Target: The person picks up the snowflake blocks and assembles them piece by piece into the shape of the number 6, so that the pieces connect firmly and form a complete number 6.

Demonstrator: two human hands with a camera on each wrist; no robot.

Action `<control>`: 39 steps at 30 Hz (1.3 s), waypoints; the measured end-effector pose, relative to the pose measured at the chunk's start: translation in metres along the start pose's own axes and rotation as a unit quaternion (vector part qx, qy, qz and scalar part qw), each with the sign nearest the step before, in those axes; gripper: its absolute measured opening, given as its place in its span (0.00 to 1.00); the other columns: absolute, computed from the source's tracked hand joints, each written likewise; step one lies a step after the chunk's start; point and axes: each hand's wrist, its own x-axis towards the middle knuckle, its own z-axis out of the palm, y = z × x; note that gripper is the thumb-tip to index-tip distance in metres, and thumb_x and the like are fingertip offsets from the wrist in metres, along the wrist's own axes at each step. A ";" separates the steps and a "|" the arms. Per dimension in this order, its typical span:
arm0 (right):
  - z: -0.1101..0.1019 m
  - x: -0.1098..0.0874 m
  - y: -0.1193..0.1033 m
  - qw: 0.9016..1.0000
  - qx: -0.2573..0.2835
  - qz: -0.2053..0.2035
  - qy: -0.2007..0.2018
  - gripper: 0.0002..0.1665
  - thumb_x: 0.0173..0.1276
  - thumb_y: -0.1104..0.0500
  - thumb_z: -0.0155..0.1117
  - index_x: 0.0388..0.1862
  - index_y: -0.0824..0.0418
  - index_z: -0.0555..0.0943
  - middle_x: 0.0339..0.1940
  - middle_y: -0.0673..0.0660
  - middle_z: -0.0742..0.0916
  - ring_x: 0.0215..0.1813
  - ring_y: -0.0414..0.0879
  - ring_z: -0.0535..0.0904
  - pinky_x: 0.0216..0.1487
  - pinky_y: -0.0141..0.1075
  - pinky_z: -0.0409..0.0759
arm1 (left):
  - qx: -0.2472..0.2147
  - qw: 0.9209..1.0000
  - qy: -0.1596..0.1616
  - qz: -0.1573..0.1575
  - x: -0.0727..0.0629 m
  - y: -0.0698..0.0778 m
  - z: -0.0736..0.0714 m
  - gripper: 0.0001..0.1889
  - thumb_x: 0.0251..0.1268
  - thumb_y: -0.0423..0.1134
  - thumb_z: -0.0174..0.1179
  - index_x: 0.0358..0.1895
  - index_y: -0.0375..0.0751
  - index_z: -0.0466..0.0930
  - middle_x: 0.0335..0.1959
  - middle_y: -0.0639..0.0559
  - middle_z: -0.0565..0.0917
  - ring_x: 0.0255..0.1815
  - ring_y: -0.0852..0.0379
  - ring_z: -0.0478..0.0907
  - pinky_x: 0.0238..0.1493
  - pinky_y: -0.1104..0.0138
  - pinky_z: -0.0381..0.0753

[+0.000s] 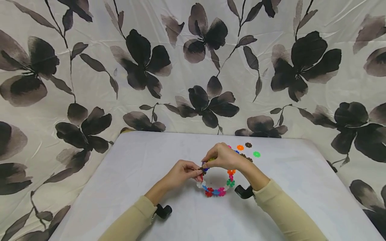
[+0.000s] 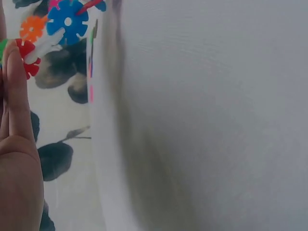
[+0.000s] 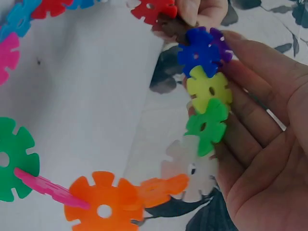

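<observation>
A ring-shaped chain of notched plastic discs [image 1: 221,191] in many colours hangs between the two hands over the table. The left hand [image 1: 180,174] pinches the chain at its left side, near a red disc [image 3: 153,8] and a brown disc [image 3: 172,29]. Opposite it, the right hand [image 1: 224,157] grips the part with a blue disc [image 3: 197,52], thumb at a purple disc [image 3: 221,45]. A yellow disc [image 3: 209,89], a green disc [image 3: 208,127] and a clear disc [image 3: 187,168] run along its fingers. In the left wrist view, another blue disc [image 2: 68,21] shows beyond the fingertips.
Loose discs lie behind the right hand on the white table [image 1: 135,154], among them an orange disc [image 1: 240,147], a brown disc [image 1: 248,145] and a green disc [image 1: 256,154]. A flower-patterned cloth [image 1: 169,83] hangs behind the table's far edge.
</observation>
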 end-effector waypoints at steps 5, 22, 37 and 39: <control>0.001 -0.001 0.004 1.000 0.015 -0.005 -0.005 0.07 0.63 0.61 0.77 0.39 0.63 0.92 0.33 0.48 0.92 0.36 0.39 0.88 0.40 0.34 0.86 | 0.005 1.000 -0.010 -0.009 0.000 0.000 -0.001 0.09 0.74 0.30 0.60 0.47 0.27 0.86 0.35 0.39 0.90 0.35 0.53 0.89 0.47 0.60 0.88; -0.040 -0.058 0.072 0.985 -0.054 0.113 0.120 0.15 0.75 0.54 0.65 0.51 0.63 0.88 0.46 0.55 0.90 0.50 0.52 0.85 0.52 0.48 0.84 | 0.021 0.997 0.009 -0.071 -0.005 -0.013 -0.009 0.09 0.75 0.35 0.61 0.47 0.32 0.85 0.35 0.46 0.87 0.36 0.56 0.84 0.44 0.61 0.87; -0.034 -0.094 0.136 0.958 -0.014 0.259 0.123 0.12 0.67 0.56 0.72 0.39 0.66 0.86 0.36 0.56 0.86 0.36 0.47 0.79 0.37 0.37 0.78 | 0.006 0.995 0.017 -0.100 0.000 -0.026 -0.014 0.11 0.75 0.34 0.61 0.50 0.27 0.84 0.45 0.38 0.89 0.41 0.55 0.85 0.49 0.60 0.86; -0.030 -0.093 0.137 0.962 -0.016 0.251 0.106 0.13 0.65 0.55 0.75 0.38 0.64 0.86 0.36 0.55 0.85 0.37 0.47 0.77 0.38 0.38 0.77 | -0.006 0.995 0.015 -0.101 0.000 -0.027 -0.014 0.12 0.75 0.33 0.61 0.51 0.26 0.84 0.46 0.36 0.88 0.41 0.57 0.85 0.50 0.60 0.86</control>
